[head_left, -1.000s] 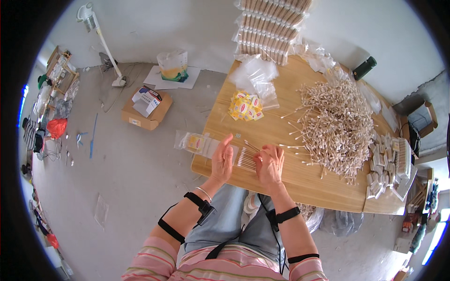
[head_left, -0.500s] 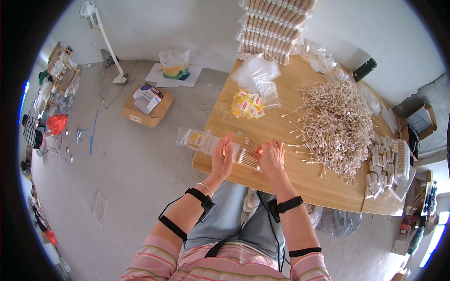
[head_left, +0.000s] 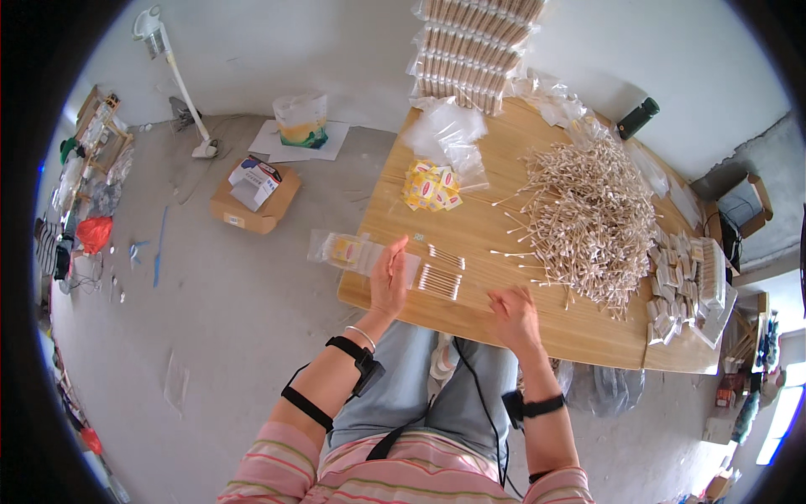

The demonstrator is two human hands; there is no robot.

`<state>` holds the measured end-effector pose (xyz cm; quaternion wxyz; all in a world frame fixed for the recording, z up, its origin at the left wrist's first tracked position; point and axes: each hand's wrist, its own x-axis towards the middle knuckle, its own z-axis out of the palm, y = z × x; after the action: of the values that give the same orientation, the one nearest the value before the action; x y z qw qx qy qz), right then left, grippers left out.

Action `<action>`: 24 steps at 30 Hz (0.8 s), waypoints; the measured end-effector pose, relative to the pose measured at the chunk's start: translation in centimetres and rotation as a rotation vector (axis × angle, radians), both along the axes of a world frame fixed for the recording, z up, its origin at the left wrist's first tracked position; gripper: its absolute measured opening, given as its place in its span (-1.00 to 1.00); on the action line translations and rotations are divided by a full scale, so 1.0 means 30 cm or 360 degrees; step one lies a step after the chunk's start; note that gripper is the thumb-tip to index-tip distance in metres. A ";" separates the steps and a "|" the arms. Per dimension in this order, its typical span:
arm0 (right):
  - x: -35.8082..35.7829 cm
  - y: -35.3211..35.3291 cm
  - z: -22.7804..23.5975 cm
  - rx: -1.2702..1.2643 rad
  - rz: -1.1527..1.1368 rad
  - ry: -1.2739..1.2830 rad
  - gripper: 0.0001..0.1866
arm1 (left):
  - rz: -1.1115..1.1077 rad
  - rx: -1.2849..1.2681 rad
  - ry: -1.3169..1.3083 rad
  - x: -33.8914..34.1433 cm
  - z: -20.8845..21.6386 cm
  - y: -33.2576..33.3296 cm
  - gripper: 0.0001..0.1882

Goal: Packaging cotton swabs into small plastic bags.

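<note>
My left hand [head_left: 389, 279] rests at the table's near left, fingers stretched upward and holding nothing visible. It is beside a clear plastic bag [head_left: 322, 245] lying flat with a yellow card [head_left: 343, 249] in it; the bag's right part passes behind the hand. Just right of that hand lie two small rows of cotton swabs: an upper row [head_left: 447, 256] and a fuller lower row [head_left: 439, 281]. Over the near edge, right of these rows, is my right hand [head_left: 515, 317]. Its fingers are loosely bent and apart, with nothing visible in them.
A large loose heap of cotton swabs [head_left: 592, 223] covers the table's right middle. Yellow cards [head_left: 432, 186], empty clear bags [head_left: 449, 130] and stacked swab packs [head_left: 474, 59] lie farther back. Small packs [head_left: 672, 281] sit at right, a dark green cylinder [head_left: 638, 118] behind. A cardboard box [head_left: 277, 206] stands on the floor.
My right hand has left the swab rows and moved right and toward me. My left hand stays by the bag. The whole view has shifted slightly.
</note>
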<state>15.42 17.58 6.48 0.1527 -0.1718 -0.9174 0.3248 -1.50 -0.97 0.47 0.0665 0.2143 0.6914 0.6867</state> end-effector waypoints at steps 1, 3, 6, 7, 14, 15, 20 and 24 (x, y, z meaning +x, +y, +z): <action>0.074 0.018 0.009 0.0045 -0.0046 -0.0081 -0.88 | -0.0001 0.0049 -0.0014 0.000 0.009 -0.003 -0.59; 0.246 0.061 0.025 0.0091 -0.0145 -0.0280 -0.88 | 0.0001 0.0105 -0.0033 -0.002 0.015 -0.004 -0.58; 0.416 0.096 0.090 0.0256 -0.0264 -0.0570 -0.84 | 0.0018 0.0004 0.0003 -0.005 0.022 -0.007 -0.54; 0.430 0.095 0.102 0.0424 -0.0330 -0.0734 -0.80 | -0.0005 -0.0021 0.0087 -0.002 0.029 -0.009 -0.52; -0.002 -0.006 -0.032 -0.0450 -0.0213 0.0094 -0.63 | -0.0147 -0.0060 -0.0125 -0.013 0.123 0.077 -0.45; -0.086 -0.027 -0.070 -0.0298 -0.0126 0.0177 -0.62 | -0.0136 -0.0069 -0.0116 -0.024 0.091 0.096 -0.45; -0.312 -0.115 -0.137 -0.0044 0.0056 0.0312 -0.58 | -0.0259 0.0097 -0.0116 -0.044 -0.007 0.125 -0.43; -0.319 -0.161 -0.158 -0.0215 0.0089 0.0289 -0.59 | -0.0371 0.0138 -0.0292 -0.022 0.014 0.084 -0.38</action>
<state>5.86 12.74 1.75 0.2143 -0.1259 -0.8802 0.4043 -2.14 1.56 0.88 0.1995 0.2321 0.6227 0.7202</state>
